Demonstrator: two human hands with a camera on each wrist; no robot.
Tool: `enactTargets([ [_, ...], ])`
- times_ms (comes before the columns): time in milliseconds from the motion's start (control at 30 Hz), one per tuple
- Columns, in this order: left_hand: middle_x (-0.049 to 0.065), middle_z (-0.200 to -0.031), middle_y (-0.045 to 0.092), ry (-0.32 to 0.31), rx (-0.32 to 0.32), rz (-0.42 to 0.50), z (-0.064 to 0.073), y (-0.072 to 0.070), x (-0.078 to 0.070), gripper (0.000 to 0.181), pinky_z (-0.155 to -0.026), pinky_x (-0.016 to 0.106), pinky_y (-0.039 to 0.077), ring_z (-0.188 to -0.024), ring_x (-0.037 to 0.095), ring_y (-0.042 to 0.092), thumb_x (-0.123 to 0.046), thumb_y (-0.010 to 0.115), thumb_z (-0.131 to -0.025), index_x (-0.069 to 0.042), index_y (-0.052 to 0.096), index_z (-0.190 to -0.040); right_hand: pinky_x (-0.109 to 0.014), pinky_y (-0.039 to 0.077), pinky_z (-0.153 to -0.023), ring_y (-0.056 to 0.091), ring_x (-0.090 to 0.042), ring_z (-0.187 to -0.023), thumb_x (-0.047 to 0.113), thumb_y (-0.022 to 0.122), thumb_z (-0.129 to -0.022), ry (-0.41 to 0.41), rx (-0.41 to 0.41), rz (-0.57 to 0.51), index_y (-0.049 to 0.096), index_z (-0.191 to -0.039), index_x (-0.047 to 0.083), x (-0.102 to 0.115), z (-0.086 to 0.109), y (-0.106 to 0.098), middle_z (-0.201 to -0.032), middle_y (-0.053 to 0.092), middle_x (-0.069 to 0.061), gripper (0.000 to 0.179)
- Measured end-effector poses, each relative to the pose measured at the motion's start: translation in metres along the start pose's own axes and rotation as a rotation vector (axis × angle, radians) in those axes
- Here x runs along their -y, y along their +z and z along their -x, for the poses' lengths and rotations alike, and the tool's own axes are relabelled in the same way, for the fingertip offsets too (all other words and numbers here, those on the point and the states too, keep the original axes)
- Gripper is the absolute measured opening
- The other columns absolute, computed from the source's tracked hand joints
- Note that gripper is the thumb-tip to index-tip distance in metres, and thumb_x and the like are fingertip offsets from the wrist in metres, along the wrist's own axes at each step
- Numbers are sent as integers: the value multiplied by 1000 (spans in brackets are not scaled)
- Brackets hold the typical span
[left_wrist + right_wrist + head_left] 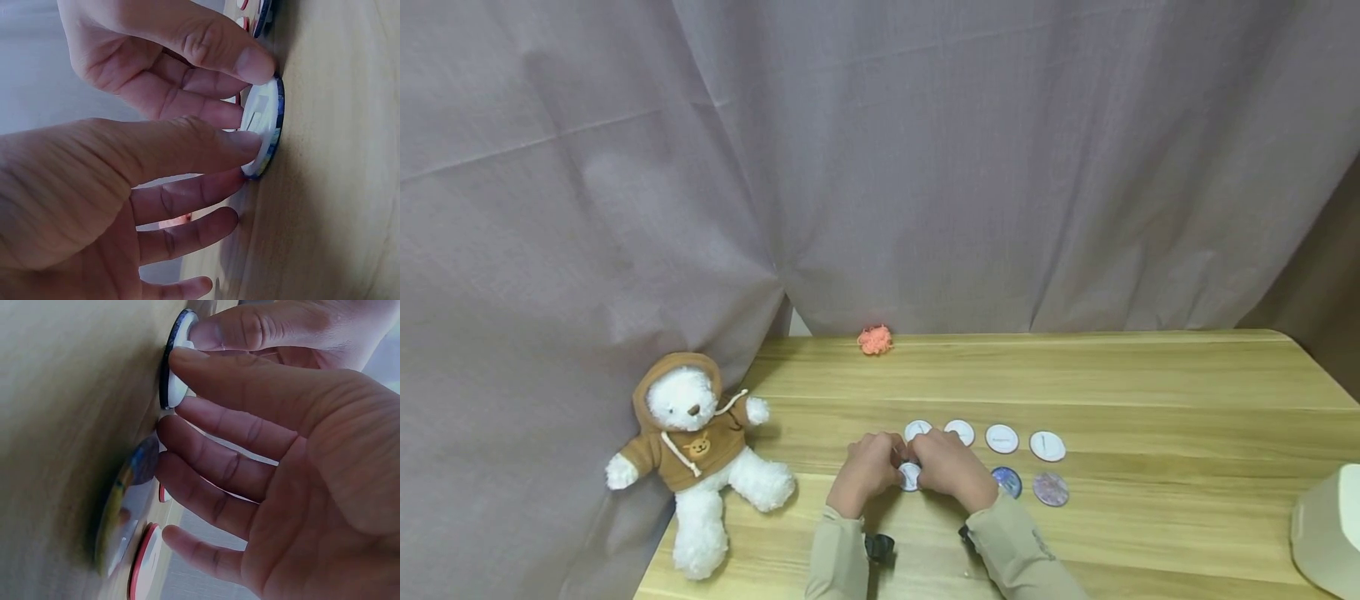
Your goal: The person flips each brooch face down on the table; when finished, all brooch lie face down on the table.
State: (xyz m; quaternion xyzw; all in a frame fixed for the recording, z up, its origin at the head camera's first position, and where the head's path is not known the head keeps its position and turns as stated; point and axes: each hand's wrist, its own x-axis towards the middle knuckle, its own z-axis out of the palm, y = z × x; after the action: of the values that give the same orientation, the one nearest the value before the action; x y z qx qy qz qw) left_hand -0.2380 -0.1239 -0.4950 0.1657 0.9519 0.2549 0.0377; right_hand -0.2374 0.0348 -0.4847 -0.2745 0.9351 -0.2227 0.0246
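Observation:
Both hands meet over one round button badge (910, 477), seen from its white back, with a dark blue patterned rim. My left hand (868, 468) pinches its left side, thumb on the white back and fingers behind the edge. From the opposite side my right hand (953, 465) pinches the same badge. In the left wrist view the badge (265, 125) stands tilted on its edge, close over the wood. The right wrist view shows a glossy patterned badge (128, 503) below the right fingers, beside a red-rimmed white disc (145, 562).
Several white discs, one at the right end (1047, 446), lie in a row behind the hands. A blue badge (1007, 482) and a purple badge (1050, 489) lie to the right. A teddy bear (700, 442) sits left; an orange tuft (875, 340) and white container (1330, 529) stand farther off.

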Motion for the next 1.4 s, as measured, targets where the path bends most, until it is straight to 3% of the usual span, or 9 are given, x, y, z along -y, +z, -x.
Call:
enactTargets([
  [433,-6,-72,66,6,-28,-20,0,3,1,21,-78,53,44,-73,16,60,-2,83,-70,-11,73,-85,-38,41,-59,41,-15,-58,-7,73,-64,-29,-44,27,50,-61,15,-1,4,-2,-60,46,5,32],
  [733,-5,-74,68,19,-38,-34,-3,-4,-3,14,-77,50,46,-75,17,62,-6,79,-77,-10,72,-88,-32,35,-54,39,-13,-55,0,74,-75,-16,-38,10,51,-63,15,-8,1,-14,-57,41,7,29],
  [1000,-3,-76,68,78,-126,-28,-6,-1,-4,10,-68,37,48,-73,15,62,-8,71,-84,-8,73,-94,-38,45,-63,49,-15,-61,5,75,-81,42,-22,-45,71,-86,6,-12,2,-22,-72,62,2,7],
  [1200,5,-88,71,122,-212,16,-5,2,-8,20,-79,47,47,-87,26,62,-4,66,-79,-6,73,-98,-38,50,-69,57,-16,-70,2,75,-82,65,-90,-76,72,-95,5,-17,5,-30,-78,65,0,13],
  [1400,6,-95,72,126,-252,99,-3,4,-10,21,-86,49,44,-92,27,60,-4,68,-81,-7,73,-102,-40,51,-70,62,-20,-74,2,76,-80,5,-152,-74,72,-93,4,-22,10,-37,-83,70,-6,14],
])
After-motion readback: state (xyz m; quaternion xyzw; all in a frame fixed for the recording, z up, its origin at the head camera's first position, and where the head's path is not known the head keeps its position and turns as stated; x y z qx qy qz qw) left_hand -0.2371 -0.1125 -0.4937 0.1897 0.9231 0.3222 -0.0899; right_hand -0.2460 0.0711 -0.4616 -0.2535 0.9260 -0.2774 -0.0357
